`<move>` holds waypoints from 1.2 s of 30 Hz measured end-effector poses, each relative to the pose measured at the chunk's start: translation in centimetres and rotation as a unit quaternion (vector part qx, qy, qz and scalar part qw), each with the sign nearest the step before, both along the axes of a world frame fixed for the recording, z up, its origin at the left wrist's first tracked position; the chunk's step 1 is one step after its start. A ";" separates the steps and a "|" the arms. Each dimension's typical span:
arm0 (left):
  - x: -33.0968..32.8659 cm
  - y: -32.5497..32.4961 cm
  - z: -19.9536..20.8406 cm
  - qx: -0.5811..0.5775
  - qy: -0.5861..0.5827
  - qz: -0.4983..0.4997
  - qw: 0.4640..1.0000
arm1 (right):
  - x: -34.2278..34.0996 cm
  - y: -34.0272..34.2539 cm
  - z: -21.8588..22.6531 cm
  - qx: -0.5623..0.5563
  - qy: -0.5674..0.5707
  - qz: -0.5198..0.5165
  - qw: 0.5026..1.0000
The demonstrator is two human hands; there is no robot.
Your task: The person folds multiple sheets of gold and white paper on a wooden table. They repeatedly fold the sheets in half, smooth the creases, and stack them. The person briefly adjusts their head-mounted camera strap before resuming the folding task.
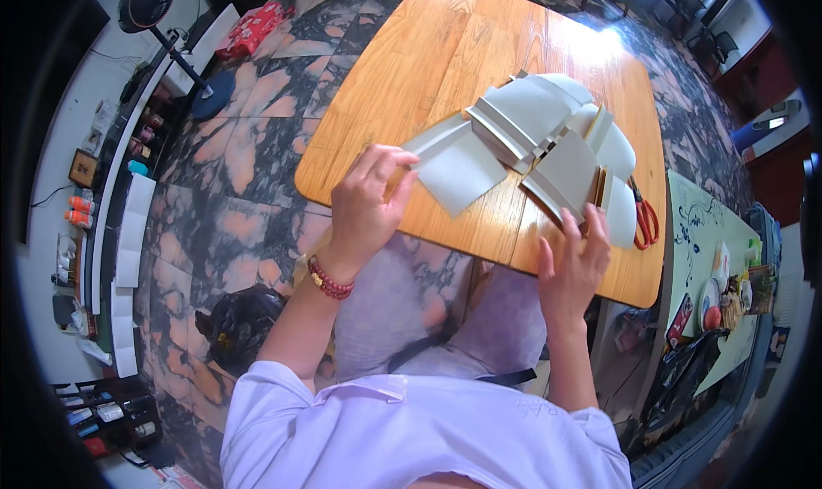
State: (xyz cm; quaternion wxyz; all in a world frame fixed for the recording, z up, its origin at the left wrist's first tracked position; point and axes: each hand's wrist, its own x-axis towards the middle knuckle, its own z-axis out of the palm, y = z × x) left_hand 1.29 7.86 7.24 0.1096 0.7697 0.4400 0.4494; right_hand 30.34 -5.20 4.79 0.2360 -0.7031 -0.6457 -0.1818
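At the near left of the wooden table (385, 86), my left hand (368, 198) has its thumb and curled fingers closed at the left edge of a white sheet of card with a folded strip along its far edge (461, 170). A dark red bead bracelet circles that wrist. My right hand (575, 262) has its fingers apart, its fingertips against the near corner of a folded grey-white card piece (565, 174). Beyond both hands lies a loose pile of pale folded card pieces (531, 108), some with raised flaps and brownish edges.
Red-handled scissors (646, 219) lie at the table's right edge. A cluttered side table (693, 223) stands to the right. On the marbled floor are a black plastic bag (244, 322) and a standing fan (212, 95). A shelf unit runs along the left.
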 end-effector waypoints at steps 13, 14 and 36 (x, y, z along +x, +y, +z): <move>3.3 -0.6 -2.7 -0.025 0.166 -0.039 0.985 | 7.9 7.7 -1.1 -0.093 0.082 0.021 0.992; 3.8 -0.7 -2.6 -0.041 0.182 -0.038 0.982 | 7.7 8.9 -1.1 -0.091 0.082 0.028 0.992; 6.5 3.4 -1.7 -0.095 0.237 0.022 0.967 | 0.5 12.4 -0.2 -0.003 0.112 0.226 0.968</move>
